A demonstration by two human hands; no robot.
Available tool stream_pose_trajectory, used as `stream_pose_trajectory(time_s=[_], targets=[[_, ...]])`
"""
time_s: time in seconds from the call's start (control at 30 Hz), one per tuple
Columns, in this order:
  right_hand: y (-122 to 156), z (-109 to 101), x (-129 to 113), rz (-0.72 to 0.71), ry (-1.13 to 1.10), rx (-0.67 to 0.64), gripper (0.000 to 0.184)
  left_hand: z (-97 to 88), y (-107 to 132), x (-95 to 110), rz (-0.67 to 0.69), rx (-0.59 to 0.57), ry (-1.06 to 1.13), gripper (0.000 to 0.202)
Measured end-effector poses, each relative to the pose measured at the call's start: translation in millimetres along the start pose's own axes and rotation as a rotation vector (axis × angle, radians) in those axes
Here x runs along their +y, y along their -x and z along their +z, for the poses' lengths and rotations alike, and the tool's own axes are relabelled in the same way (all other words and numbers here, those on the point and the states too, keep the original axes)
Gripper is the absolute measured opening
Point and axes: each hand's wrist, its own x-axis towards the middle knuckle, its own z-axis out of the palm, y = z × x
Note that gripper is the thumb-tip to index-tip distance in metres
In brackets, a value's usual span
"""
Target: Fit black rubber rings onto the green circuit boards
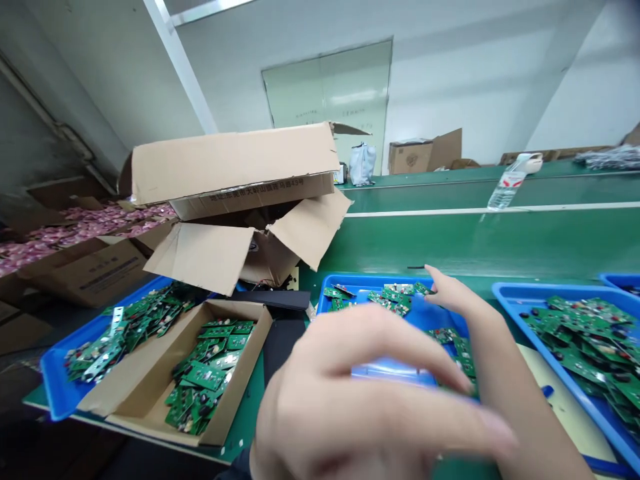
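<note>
Handling boards [393, 298] by their edges seems wise; they lie in the tray [421, 316] toward one o'clock. Left hand [345, 393]: fingers parted, nothing visible between. Right hand [454, 295], near the tray's twelve o'clock rim: grip unclear.

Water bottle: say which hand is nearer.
Right. The right hand is stretched forward, short of the water bottle and below it in view; the left hand is farther back, close to the camera.

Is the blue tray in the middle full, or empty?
Partly filled: green circuit boards lie in the middle blue tray, with bare blue bottom showing between them. The left hand hides part.
</note>
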Motion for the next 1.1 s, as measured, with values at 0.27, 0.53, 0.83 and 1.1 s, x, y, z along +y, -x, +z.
stream_pose_trajectory(time_s=[0.27, 0.53, 0.83, 1.1], targets=[[64, -67, -32, -0.385, -0.48, 0.301, 0.081, 19.5, -51, -35, 0.179, 0.002, 0.176, 0.02], [140, -85, -75, -0.714, -0.8, 0.474, 0.074, 28.4, -55, -43, 0.254, 0.013, 0.121, 0.013], [155, -91, -73, -0.729, -0.795, 0.531, 0.073, 25.4, -57, -35, 0.376, 0.07, 0.059, 0.021], [161, -91, -78, -0.667, -0.863, 0.5, 0.071, 29.7, -58, -34, 0.303, 0.017, 0.123, 0.014]])
